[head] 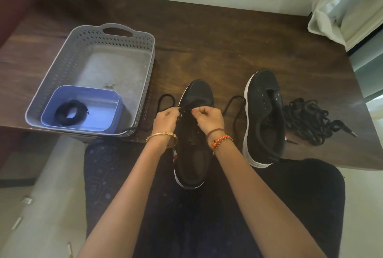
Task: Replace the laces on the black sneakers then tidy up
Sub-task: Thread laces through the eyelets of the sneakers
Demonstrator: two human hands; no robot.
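Dim, soft daylight spills in from the right past the pale curtain (350, 6), throwing a faint sheen across the dark wooden table (207, 35) (its edges bow from wide-angle distortion), while the black shoes lose detail in murk.

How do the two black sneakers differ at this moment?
The left sneaker has a lace through its eyelets, pinched by the left hand and right hand; the right sneaker has bare eyelets and nobody touches it. The left sneaker's heel hangs off the table edge toward the lap; the right sneaker lies almost wholly on the table. Both are black with white soles, toes pointing away.
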